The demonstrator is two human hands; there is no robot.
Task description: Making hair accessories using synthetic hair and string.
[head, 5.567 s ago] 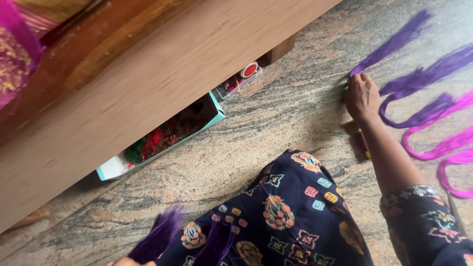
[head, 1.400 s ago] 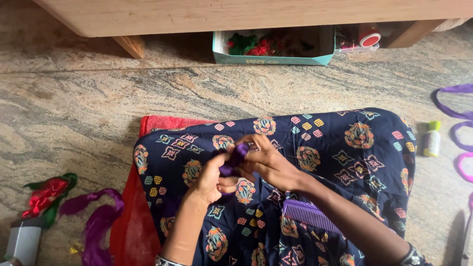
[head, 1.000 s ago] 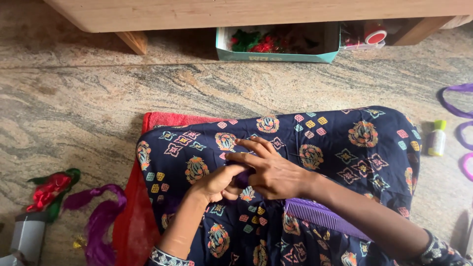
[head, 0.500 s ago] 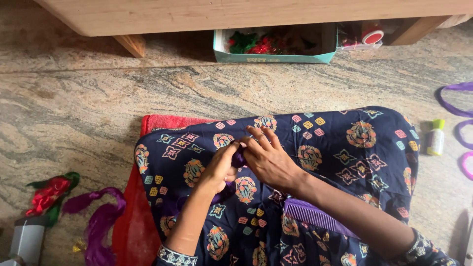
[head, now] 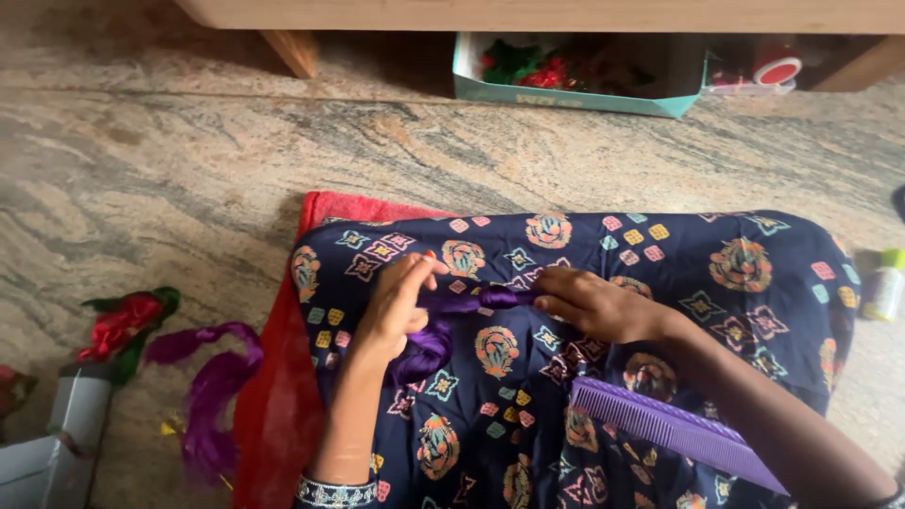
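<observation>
Far left edge: grey box-like object [head: 57,443], partly cut off. Just right of it a red artificial flower with green leaves [head: 123,322] on the stone floor [head: 189,170], then a loose purple fibre strand [head: 212,386] curling down the lower left.

Red cloth [head: 278,405] shows along the left edge of the dark blue patterned fabric [head: 660,273] covering the lap, centre to right of frame.

Left hand [head: 396,306] at centre-left, fingers pinched together on the left end of a purple fibre bundle [head: 471,302]; more of the bundle loops below the palm. Right hand [head: 599,303] just right of centre, fingers closed on the other end. Bundle runs short and roughly horizontal between both hands, resting on the lap.

Purple comb [head: 669,429] lies on the lap at lower right, beside the right forearm, teeth facing up-left.

Top centre-right: teal cardboard box [head: 566,94] under a wooden furniture edge [head: 528,14], red and green items inside. Far right edge: small bottle with green cap [head: 884,283] on the floor.
</observation>
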